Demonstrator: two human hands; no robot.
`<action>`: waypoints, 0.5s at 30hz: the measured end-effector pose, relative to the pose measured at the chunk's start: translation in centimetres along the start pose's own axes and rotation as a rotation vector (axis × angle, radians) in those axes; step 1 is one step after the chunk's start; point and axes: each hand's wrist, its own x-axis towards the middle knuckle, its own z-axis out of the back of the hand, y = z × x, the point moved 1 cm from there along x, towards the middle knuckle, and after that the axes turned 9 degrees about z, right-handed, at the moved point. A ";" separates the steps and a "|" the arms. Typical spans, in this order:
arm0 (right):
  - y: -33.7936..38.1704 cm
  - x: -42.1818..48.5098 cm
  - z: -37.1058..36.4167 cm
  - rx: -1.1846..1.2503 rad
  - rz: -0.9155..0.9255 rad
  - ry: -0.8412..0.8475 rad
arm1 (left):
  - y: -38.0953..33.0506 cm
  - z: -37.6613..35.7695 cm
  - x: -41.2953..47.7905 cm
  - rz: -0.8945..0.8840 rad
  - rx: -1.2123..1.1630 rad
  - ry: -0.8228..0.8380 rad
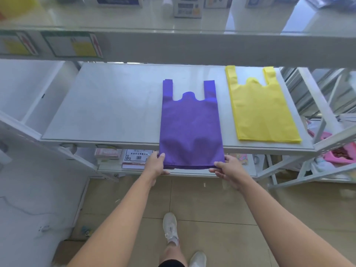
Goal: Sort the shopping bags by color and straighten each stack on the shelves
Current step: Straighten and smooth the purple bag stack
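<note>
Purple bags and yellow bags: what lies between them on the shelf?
Only bare white shelf separates the purple bags from the yellow bags, in the head view.

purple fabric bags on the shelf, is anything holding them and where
Left hand and right hand pinch the purple fabric bag stack at its two bottom corners.

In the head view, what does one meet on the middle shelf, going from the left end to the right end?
Bare part of the shelf → purple bags → yellow bags.
</note>
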 end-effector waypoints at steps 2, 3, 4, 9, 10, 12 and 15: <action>-0.2 -0.5 -0.1 0.116 0.020 -0.039 | 0.6 0.2 -0.1 -0.051 -0.070 -0.014; -0.5 -0.8 -0.3 0.180 0.024 -0.067 | 0.9 0.3 -0.2 -0.063 -0.125 -0.021; -0.6 -1.1 -0.7 0.243 0.028 -0.097 | 1.3 0.4 -0.3 -0.064 -0.193 -0.027; -1.3 -1.5 -2.6 0.462 0.078 -0.253 | 0.4 -0.9 -1.6 -0.114 -0.292 -0.050; -1.1 -1.4 -2.9 0.476 0.067 -0.276 | -0.3 -1.1 -1.8 -0.121 -0.275 -0.060; -0.6 -1.0 -3.2 0.484 0.060 -0.297 | -1.8 -0.7 -1.7 -0.134 -0.231 -0.117; 1.0 0.3 -3.4 0.493 0.081 -0.285 | -4.0 0.2 -0.2 -0.171 -0.153 -0.164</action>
